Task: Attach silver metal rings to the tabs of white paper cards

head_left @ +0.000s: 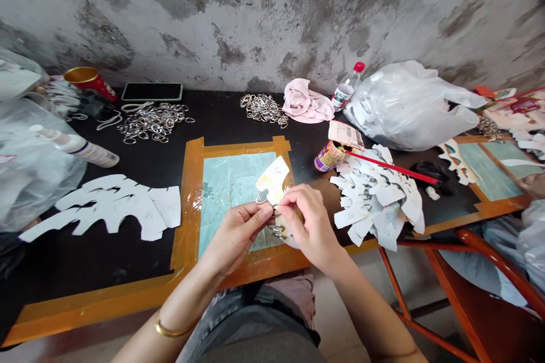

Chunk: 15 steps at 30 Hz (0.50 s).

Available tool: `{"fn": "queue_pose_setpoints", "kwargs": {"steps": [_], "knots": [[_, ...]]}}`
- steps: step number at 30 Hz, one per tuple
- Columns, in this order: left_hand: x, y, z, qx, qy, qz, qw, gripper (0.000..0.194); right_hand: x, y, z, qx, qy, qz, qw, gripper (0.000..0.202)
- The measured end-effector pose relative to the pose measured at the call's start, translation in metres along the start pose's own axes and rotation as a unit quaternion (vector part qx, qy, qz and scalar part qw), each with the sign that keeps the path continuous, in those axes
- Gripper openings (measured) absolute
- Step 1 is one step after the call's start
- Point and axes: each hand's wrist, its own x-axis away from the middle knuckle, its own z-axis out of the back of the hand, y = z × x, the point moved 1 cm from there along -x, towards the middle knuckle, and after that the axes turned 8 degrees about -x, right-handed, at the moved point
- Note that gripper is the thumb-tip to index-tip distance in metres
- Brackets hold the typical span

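Note:
Over the pale blue taped mat (230, 181), both hands meet at a white cut piece (273, 177) with yellowish stains and metal rings on it. My left hand (240, 232) pinches the piece's edge between thumb and forefinger, beside a metal ring (261, 197). The fingers of my right hand (307, 221) are pressed together at the same piece, close to my left fingertips. Several more metal rings (277, 231) show below, between the hands. The lower part of the piece is partly hidden by my right hand.
White cut pieces lie left (128, 204) and right (378, 198). Ring piles (153, 122), a phone (152, 92), a pink cloth (307, 102), a paper cup (327, 156) with a red stick and a plastic bag (413, 105) sit behind. A person's hand (534, 184) is far right.

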Motion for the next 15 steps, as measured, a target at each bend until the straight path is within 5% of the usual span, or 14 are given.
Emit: {"fn": "queue_pose_setpoints", "kwargs": {"steps": [3, 8, 15], "knots": [[-0.0010, -0.0011, 0.0029, -0.078, 0.035, -0.012, 0.996, 0.023, 0.0004, 0.0020, 0.0008, -0.029, 0.003, -0.049, 0.998, 0.008], [-0.0035, -0.0013, 0.0036, -0.195, 0.126, -0.068, 0.970, 0.022, -0.0007, 0.0059, 0.0004, 0.073, -0.003, -0.001, 0.997, 0.013], [-0.0058, -0.0016, 0.0008, -0.212, 0.119, -0.082, 0.967, 0.020, -0.0013, 0.0101, -0.0020, 0.152, -0.036, 0.059, 0.986, 0.007]]}}
